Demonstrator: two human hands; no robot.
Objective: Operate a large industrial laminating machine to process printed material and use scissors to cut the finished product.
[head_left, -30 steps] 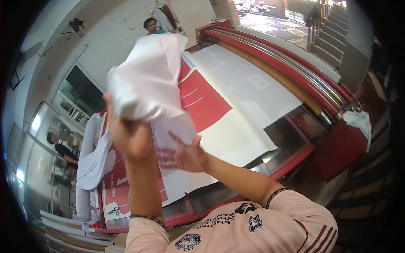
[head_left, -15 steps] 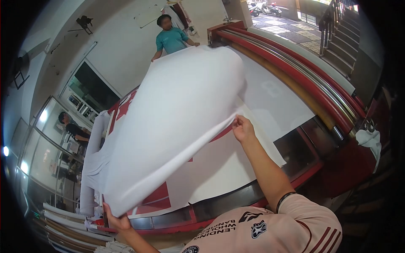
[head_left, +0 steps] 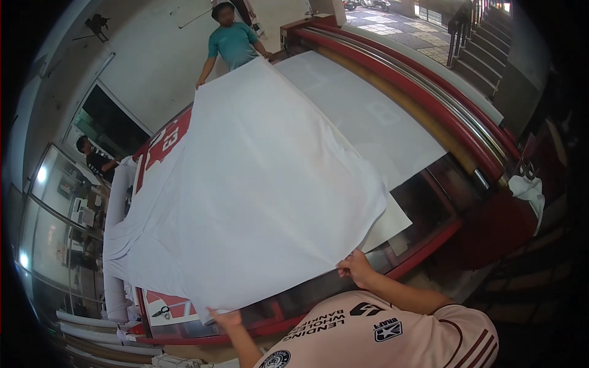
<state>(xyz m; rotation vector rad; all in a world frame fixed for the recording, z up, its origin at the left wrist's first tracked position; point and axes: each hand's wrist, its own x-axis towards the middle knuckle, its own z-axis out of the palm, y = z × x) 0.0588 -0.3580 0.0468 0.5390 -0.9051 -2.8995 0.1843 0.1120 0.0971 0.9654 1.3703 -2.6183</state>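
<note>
A large white cloth (head_left: 270,184) is spread over printed red sheets (head_left: 169,141) and pale paper (head_left: 392,221) on a red-framed machine bed. My left hand (head_left: 226,318) holds the cloth's near left corner, its fingers partly hidden at the hem. My right hand (head_left: 354,267) pinches the near edge farther right. At the far side a co-worker in teal (head_left: 233,46) holds the cloth's edge with both hands. Scissors (head_left: 161,311) lie on the printed sheet at lower left.
Red and steel rollers (head_left: 442,104) run along the right, with a white rag (head_left: 527,196) near their end. Cloth rolls (head_left: 116,294) and long tubes (head_left: 80,331) are at lower left. Another person (head_left: 92,159) is behind at left. Stairs (head_left: 478,61) rise beyond the machine.
The cloth has gone from bunched and lifted to spread flat across the bed, covering much of the red print. My right hand has moved down toward the near edge; my left shifted right.
</note>
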